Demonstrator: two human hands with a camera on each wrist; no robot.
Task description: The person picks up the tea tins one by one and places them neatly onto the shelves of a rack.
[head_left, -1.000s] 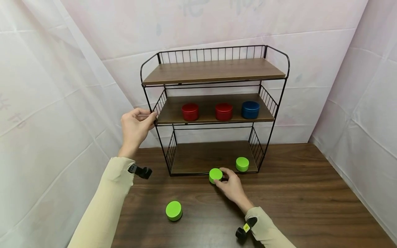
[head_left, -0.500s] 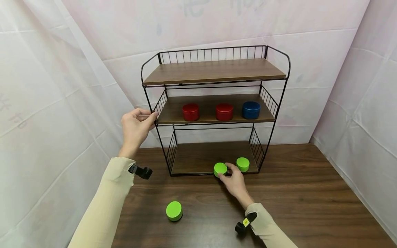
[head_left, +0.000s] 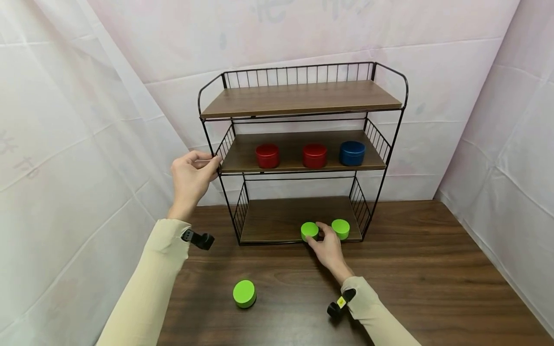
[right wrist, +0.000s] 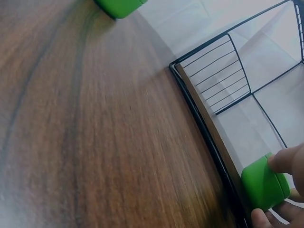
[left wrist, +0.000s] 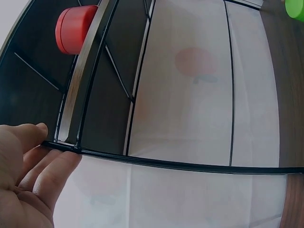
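Note:
My right hand (head_left: pixel 329 249) pinches a green round tin (head_left: pixel 309 231) at the front edge of the bottom shelf (head_left: pixel 268 221). In the right wrist view that green tin (right wrist: pixel 264 184) sits at the shelf's edge between thumb and fingers. A second green tin (head_left: pixel 340 229) stands just right of it on the same shelf. My left hand (head_left: pixel 190 178) grips the black wire frame of the rack at the middle shelf's left end; the left wrist view shows thumb and fingers around the frame post (left wrist: pixel 61 146). Another green tin (head_left: pixel 244 293) stands on the table in front.
Two red tins, the left one (head_left: pixel 267 156) and the right one (head_left: pixel 314 156), and a blue tin (head_left: pixel 352 153) stand on the middle shelf (head_left: pixel 285 140). Above is the top shelf (head_left: pixel 298 98). White cloth (head_left: pixel 459 120) hangs behind and beside the wooden table (head_left: pixel 433 269).
My right hand has carried the green tin from in front of the rack back and slightly right, onto the bottom shelf's front edge. The left hand keeps its grip on the frame.

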